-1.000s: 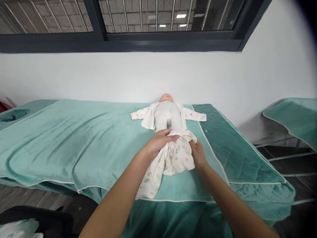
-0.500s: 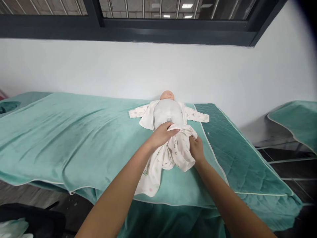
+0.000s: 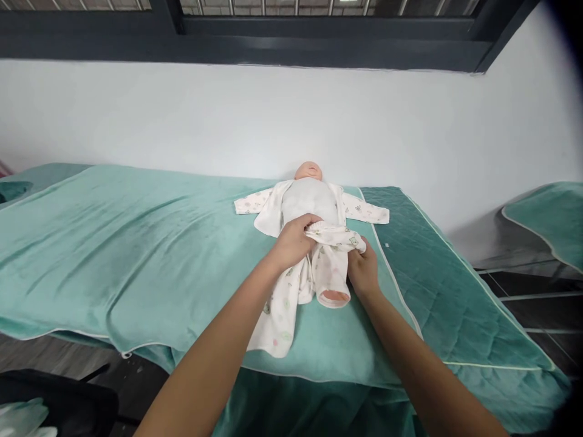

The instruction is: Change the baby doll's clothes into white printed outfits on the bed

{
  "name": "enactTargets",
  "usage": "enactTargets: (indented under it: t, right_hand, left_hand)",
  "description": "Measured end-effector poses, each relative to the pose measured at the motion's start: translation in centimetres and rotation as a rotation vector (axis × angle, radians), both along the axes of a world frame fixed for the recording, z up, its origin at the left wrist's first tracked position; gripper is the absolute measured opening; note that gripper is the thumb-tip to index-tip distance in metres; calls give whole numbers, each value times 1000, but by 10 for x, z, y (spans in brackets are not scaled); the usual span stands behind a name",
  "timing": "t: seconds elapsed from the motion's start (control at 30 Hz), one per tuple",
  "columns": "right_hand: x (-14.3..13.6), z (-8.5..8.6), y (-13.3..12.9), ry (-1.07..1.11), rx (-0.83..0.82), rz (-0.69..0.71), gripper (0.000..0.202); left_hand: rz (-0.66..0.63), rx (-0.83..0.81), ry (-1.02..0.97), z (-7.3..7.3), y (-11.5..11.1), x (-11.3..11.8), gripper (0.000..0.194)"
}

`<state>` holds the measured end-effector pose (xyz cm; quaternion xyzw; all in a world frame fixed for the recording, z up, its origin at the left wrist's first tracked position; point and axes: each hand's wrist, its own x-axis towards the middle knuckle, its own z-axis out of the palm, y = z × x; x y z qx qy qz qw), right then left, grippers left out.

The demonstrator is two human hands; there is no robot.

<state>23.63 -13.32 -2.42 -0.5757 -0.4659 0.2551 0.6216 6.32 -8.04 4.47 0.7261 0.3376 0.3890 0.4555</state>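
On its back lies a baby doll (image 3: 308, 170), its head toward the wall and a pale grey torso showing. An open white printed baby jacket (image 3: 268, 209) has its sleeves spread to either side. White printed baby pants (image 3: 331, 267) are bunched about the doll's lower body. My left hand (image 3: 298, 240) is closed on the waist edge of the pants, at the doll's belly. With fingers closed, my right hand (image 3: 363, 267) grips the pants' right side. Skin-coloured plastic shows inside the cuff of the right leg; the other leg lies flat toward me.
A light green cover (image 3: 150, 243) spreads over the bed, with a darker quilted cover (image 3: 437, 291) to the right. Behind are a white wall (image 3: 228, 121) and a dark window frame (image 3: 319, 42). A black chair-like object (image 3: 59, 400) stands at the lower left.
The right pant leg has straightened, and its cuff now faces me with the doll's foot or leg visible inside. My right hand has shifted slightly along the waist edge. The view has tilted down.
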Motion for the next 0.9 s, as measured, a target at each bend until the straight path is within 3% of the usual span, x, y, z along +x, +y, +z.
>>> enactTargets:
  t: [0.13, 0.23, 0.33, 0.43, 0.6, 0.73, 0.9]
  right_hand:
    - [9, -2, 18, -106, -8, -87, 8]
    - [11, -3, 23, -201, -33, -116, 8]
    - [10, -1, 14, -285, 0, -33, 15]
    - [7, 12, 1, -381, 84, 170, 27]
    - [-10, 60, -4, -503, -49, 556, 39]
    - [-24, 88, 9, -455, -256, 616, 33]
    - [-16, 91, 27, -195, -323, 586, 35]
  left_hand:
    - [213, 182, 106, -1, 14, 9, 40]
    - [285, 211, 77, -4, 18, 4, 38]
    - [117, -5, -49, -9, 13, -12, 32]
    - [-67, -278, -231, -15, 7, -31, 35]
    - [-72, -453, -488, -21, 1, -37, 34]
    - [-73, -450, -456, -19, 0, -35, 28]
    - [-232, -464, -414, -18, 6, -46, 34]
